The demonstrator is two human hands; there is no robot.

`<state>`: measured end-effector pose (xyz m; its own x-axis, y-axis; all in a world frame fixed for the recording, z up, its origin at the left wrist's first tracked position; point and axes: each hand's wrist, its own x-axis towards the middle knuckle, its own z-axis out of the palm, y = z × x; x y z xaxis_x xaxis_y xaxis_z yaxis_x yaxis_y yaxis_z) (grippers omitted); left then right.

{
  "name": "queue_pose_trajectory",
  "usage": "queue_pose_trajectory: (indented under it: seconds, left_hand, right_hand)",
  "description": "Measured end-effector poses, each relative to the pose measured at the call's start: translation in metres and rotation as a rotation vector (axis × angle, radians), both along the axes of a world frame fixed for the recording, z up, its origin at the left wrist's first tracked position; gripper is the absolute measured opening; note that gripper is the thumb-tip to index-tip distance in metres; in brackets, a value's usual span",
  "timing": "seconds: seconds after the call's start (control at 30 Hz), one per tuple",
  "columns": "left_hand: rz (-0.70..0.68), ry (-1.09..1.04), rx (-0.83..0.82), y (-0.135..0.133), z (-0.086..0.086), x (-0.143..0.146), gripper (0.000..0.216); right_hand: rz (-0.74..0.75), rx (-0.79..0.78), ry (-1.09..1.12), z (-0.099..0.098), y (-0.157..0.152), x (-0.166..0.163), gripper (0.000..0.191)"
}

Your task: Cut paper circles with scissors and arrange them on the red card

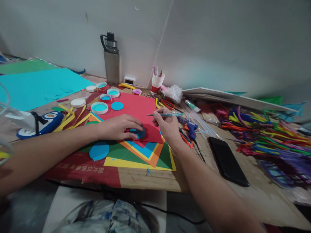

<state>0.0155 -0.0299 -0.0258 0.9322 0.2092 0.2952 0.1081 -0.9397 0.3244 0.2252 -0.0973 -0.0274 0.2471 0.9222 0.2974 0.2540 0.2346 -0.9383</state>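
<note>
My left hand (123, 125) lies on the red paper sheet (138, 105), its thumb and fingers curved about a blue paper circle (138, 133) and holding it down. Between the thumb and fingers of my right hand (166, 124) is a slim teal pen (172, 114), its tip pointing left over the red sheet. A second blue circle (117, 106) is on the red sheet, beyond my left hand. Another blue circle (99, 151) rests nearer to me on a green sheet. Orange, yellow, blue and green sheets (160, 161) stick out beneath the red one.
Several round tape rings (99, 108) stand behind my left hand, near a water bottle (112, 61). On the right are a glue gun (190, 128), a black phone (227, 161) and colourful pipe cleaners (264, 132). A paper cup stack (156, 83) stands by the wall.
</note>
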Motion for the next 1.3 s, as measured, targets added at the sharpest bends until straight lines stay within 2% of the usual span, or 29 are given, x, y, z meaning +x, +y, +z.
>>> queue_pose_trajectory:
  seconds: [0.23, 0.47, 0.87, 1.03, 1.3]
  left_hand:
    - [0.035, -0.078, -0.06, -0.002, 0.015, -0.004, 0.024]
    - [-0.089, 0.019, -0.028, -0.003, 0.005, -0.002, 0.027]
    - [-0.072, 0.083, 0.087, -0.004, -0.002, -0.004, 0.026]
    - [-0.065, 0.105, 0.061, -0.006, 0.002, -0.003, 0.025]
    - [-0.064, 0.136, 0.054, -0.004, 0.002, -0.002, 0.024]
  right_hand:
    - [0.037, -0.002, -0.048, -0.006, 0.003, 0.003, 0.021]
    - [0.079, -0.032, -0.221, -0.007, 0.002, 0.006, 0.025]
    - [0.074, -0.016, -0.539, -0.006, -0.002, 0.003, 0.02]
    - [0.065, -0.002, -0.613, -0.003, -0.003, 0.001, 0.021]
    - [0.071, -0.063, -0.642, -0.001, -0.004, -0.001, 0.021]
